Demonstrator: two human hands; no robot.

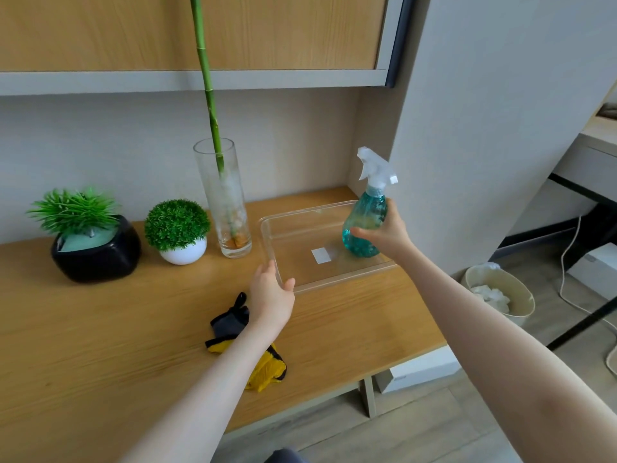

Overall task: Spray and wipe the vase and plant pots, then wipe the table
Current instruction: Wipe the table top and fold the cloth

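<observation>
Upright — spray bottle in right hand

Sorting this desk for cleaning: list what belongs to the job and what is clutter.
Job: tall clear glass vase, black plant pot, white round pot, teal spray bottle, yellow and grey cloth, wooden table.
Clutter: clear plastic tray, beige wastebasket.

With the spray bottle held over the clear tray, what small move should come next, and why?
Probably lift the spray bottle clear of the tray and swing it left toward the vase. The right hand grips the bottle, and the left hand steadies the tray's corner.
</observation>
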